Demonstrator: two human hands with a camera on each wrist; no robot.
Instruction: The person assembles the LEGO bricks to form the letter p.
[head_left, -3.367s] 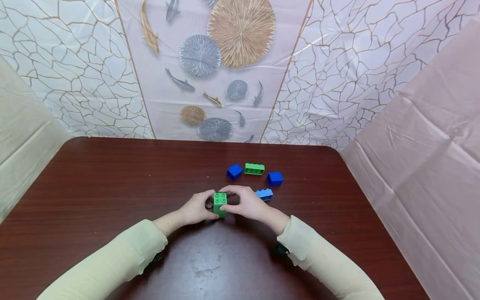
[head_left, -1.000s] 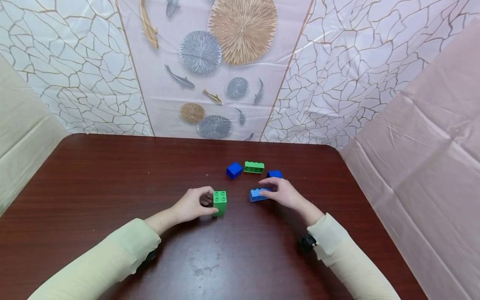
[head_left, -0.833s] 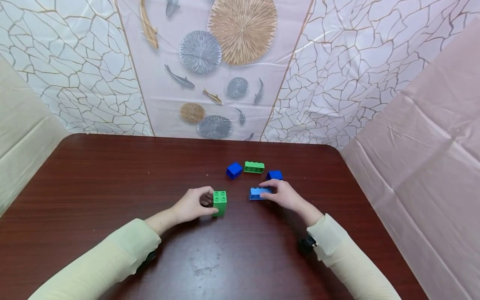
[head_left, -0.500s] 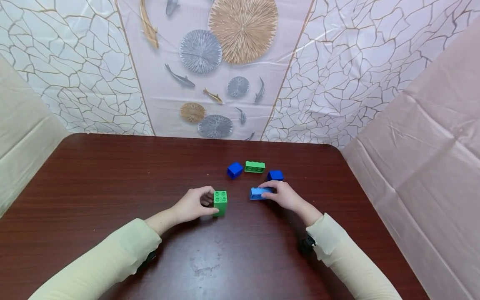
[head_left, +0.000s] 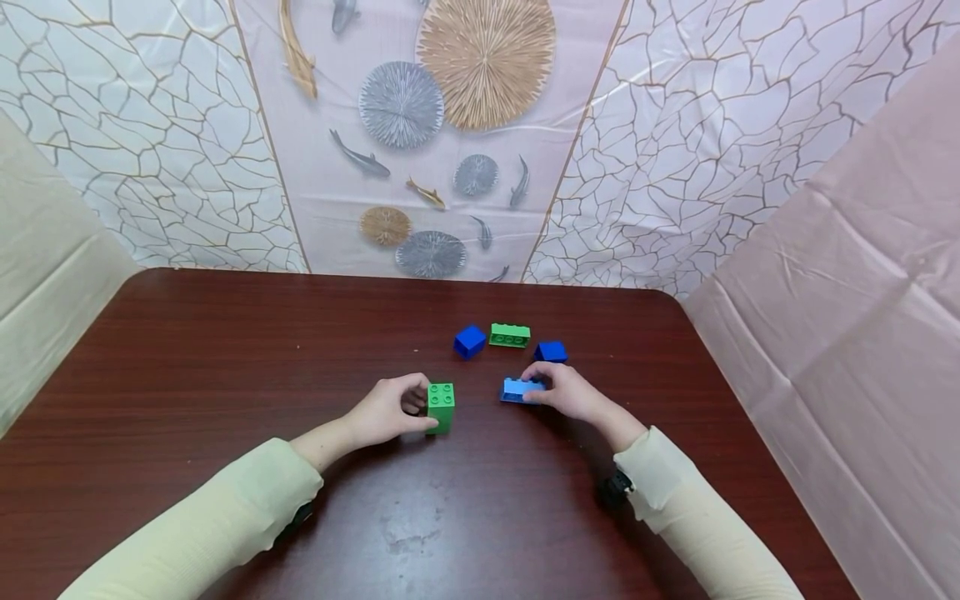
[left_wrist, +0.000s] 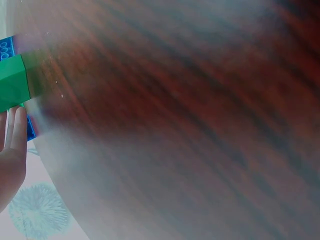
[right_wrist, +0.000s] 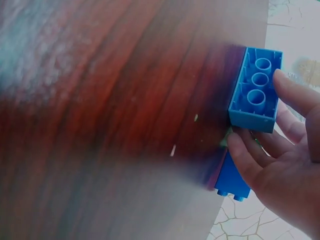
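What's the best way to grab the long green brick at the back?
Probably from above, pinching its middle front to back: the long green brick lies on its side, hollow bottom facing you, and a blue brick crowds its left end.

place: small fabric-screened booth, wider building unclear | beneath fingers: dark reddish wood-grain surface, rounded far corners | beyond fingers: hanging sheet printed with fish, discs, gold-veined crackle | left of fingers: creased cream drape | right of fingers: creased pinkish drape
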